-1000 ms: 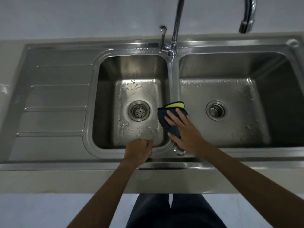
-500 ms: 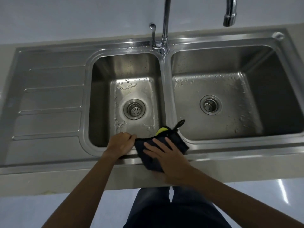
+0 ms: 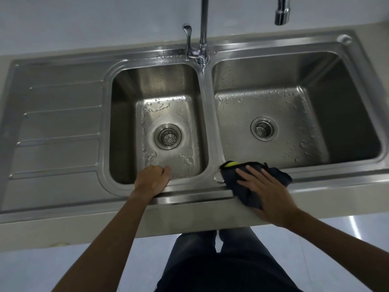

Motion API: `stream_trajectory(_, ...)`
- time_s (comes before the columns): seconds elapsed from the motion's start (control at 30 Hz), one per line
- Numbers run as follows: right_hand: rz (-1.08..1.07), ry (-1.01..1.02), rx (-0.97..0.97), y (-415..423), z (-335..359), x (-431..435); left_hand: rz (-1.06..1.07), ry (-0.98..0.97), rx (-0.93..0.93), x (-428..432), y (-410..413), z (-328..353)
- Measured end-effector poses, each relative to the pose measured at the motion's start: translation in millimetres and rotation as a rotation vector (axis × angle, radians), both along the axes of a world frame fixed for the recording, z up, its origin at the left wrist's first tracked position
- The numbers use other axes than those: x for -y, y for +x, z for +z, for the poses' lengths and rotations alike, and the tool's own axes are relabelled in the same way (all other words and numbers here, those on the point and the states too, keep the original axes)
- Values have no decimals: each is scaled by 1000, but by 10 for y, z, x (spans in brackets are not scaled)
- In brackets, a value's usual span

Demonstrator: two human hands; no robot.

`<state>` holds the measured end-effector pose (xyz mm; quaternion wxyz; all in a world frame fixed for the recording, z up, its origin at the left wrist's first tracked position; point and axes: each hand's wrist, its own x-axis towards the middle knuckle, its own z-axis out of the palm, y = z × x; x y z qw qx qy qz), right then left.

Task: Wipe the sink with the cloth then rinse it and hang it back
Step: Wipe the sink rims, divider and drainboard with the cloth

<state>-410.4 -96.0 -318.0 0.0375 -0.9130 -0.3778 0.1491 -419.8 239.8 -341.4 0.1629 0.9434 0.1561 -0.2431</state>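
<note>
Pressing cloth [image 3: 234, 178] on sink [image 3: 63, 186] rim, right hand [image 3: 267, 191] flat, droplets [image 3: 158, 108] in basins [image 3: 168, 81]

Sink [image 3: 273, 42] set in surface [image 3: 189, 224]: drainboard [image 3: 59, 127] left, left basin [image 3: 155, 81] middle, right basin [image 3: 347, 114] right, each with a drain in its floor. Tap [image 3: 203, 28] behind the divider. Cloth [image 3: 233, 178] on front rim before right basin, right hand [image 3: 267, 190] on it. Left hand [image 3: 152, 180] on left basin's front rim.
</note>
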Motion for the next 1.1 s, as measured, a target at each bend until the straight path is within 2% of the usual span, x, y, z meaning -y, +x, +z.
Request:
stream_trajectory(0.13,-88,-15,66,-127,8,-162,-10,10,8,15,-3,-16)
stream_trajectory(0.4,73,14,120,-327,-144,-894,11,-13,-39,-2,15,-53)
stream_trajectory(0.57,81,62,115,-294,-141,-847,206,-182,-116,164,231,12)
stream_trajectory(0.7,24,112,80,-229,-154,-469,388,-347,56,687,463,131)
stream_trajectory(0.8,-64,157,40,-100,-145,93,505,-389,171,1109,600,153)
stream_trajectory(0.93,-187,150,-15,125,-68,890,615,-324,225,1599,731,152)
stream_trajectory(1.1,-294,77,-57,386,50,1711,661,-80,299,1813,796,83)
